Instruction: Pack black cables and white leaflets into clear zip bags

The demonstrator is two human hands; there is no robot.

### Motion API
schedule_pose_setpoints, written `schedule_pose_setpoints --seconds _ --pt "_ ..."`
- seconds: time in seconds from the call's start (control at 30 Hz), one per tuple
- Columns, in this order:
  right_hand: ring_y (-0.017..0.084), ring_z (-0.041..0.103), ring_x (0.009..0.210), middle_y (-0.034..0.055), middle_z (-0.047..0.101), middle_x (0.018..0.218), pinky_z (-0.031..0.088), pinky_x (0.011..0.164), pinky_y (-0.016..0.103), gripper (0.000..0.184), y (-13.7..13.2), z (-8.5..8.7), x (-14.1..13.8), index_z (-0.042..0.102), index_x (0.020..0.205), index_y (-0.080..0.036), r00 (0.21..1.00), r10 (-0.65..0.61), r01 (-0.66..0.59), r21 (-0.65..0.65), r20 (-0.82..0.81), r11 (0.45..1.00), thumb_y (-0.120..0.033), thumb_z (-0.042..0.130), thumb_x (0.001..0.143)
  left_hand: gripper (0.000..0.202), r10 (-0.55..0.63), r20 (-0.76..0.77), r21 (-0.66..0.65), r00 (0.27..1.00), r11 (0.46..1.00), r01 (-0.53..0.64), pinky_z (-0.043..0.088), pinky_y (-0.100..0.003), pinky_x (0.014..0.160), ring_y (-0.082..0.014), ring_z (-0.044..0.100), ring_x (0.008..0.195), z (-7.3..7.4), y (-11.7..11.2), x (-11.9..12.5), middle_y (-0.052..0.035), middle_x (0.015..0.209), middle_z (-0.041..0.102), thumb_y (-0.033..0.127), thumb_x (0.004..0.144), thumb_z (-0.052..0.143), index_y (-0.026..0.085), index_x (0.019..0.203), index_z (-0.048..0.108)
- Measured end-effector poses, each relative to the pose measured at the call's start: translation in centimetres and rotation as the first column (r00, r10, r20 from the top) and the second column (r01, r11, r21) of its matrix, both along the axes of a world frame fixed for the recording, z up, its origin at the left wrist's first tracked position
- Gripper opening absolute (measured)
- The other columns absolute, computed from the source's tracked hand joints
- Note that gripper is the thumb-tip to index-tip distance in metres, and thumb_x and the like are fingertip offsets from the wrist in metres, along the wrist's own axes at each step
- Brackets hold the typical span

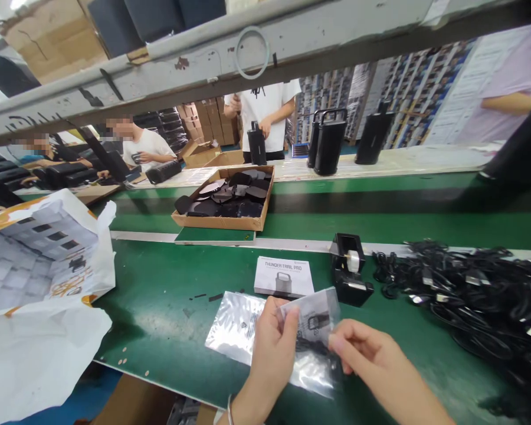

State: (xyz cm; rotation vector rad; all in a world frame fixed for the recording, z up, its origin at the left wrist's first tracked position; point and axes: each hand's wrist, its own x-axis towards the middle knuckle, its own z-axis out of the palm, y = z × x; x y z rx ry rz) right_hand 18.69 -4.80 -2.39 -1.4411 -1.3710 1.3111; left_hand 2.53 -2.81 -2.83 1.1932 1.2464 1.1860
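My left hand (274,336) grips a clear plastic bag (321,310) between thumb and fingers. A printed sheet or booklet and what looks like a black cable (307,345) show through the plastic. At the bag's right edge, my right hand (367,351) pinches the film with thumb and forefinger. Under my hands lie more clear bags (234,324), flat on the green bench. Just beyond is a stack of white manuals (284,276) with a speaker drawing on the cover. A black tape dispenser (349,268) stands to the right of the stack.
Many coiled black cables (464,301) are heaped at the right. A cardboard tray (225,221) of dark flat pieces sits ahead. Black speakers (330,144) stand on the far ledge, near people working. A large torn white bag (44,260) fills the left. A metal beam (181,62) crosses above.
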Motion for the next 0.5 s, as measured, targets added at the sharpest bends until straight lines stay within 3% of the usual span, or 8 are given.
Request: schedule_pose_setpoints --seconds 0.07,0.2,0.33,0.5 --pt "0.011 0.045 0.045 -0.0055 0.047 0.047 0.037 0.046 0.023 0.041 0.4 0.5 -1.7 0.049 0.06 -0.022 0.999 -0.032 0.032 -0.008 0.038 0.999 -0.058 0.05 0.08 0.03 -0.008 -0.025 -0.004 1.0 1.0 0.008 0.041 -0.022 0.059 -0.0127 0.051 0.062 -0.2 -0.3 0.1 0.0028 0.066 0.054 0.048 0.086 0.054 0.019 0.079 0.051" --pt "0.011 0.045 0.037 -0.0012 0.061 0.052 0.034 0.041 0.024 0.046 1.6 0.0 -3.0 0.047 0.057 -0.023 0.98 -0.039 0.049 -0.045 0.196 0.998 -0.06 0.041 0.082 0.032 -0.018 0.023 -0.039 1.0 0.999 0.019 0.041 -0.022 0.057 -0.0126 0.051 0.06 -0.4 -0.8 0.0 0.0031 0.064 0.054 0.05 0.085 0.054 0.019 0.079 0.048" --pt "0.017 0.052 0.046 0.0001 0.06 0.047 0.033 0.047 0.027 0.046 1.5 -0.5 -2.9 0.04 0.048 -0.024 0.912 -0.01 0.031 -0.045 0.411 0.998 -0.057 0.05 0.079 0.035 0.033 0.073 -0.04 0.997 0.999 -0.03 0.04 -0.021 0.057 -0.0114 0.048 0.059 -0.2 -0.8 -0.3 0.0033 0.063 0.052 0.051 0.081 0.059 0.018 0.074 0.051" --pt "0.02 0.053 0.051 -0.0004 0.059 0.05 0.03 0.05 0.028 0.036 1.1 -0.1 -2.0 0.043 0.05 -0.024 0.795 0.142 -0.144 -0.045 0.589 0.989 -0.043 0.058 0.077 0.034 0.021 0.119 -0.093 0.993 0.996 -0.01 0.041 -0.021 0.057 -0.0118 0.049 0.059 1.4 -1.3 -3.7 0.0027 0.063 0.053 0.051 0.079 0.062 0.018 0.075 0.052"
